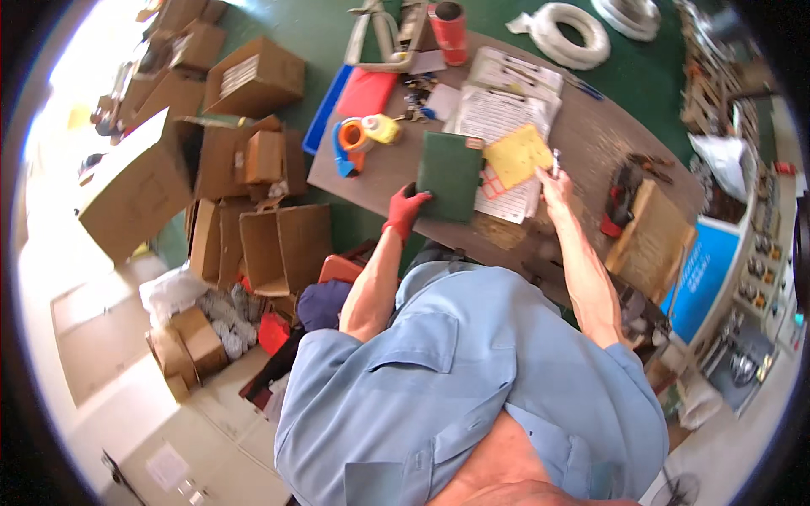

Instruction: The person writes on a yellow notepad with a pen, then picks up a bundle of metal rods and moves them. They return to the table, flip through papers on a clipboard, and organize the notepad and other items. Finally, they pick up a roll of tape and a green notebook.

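My left hand, in a red glove, is closed on the lower left edge of a dark green notebook. The notebook is over the near part of the table, its cover facing up. In my bare right hand is the corner of a yellow piece of paper. A slim pale pen stands up from the same fingers. Under the yellow paper lie printed sheets, with a clipboard-like stack behind. Left of the notebook are an orange tape roll and a yellow roll.
The brown table carries a red tumbler, a red folder, a red-and-black tool and a wooden tray. Open cardboard boxes crowd the floor at left. White coiled tubing lies beyond the table.
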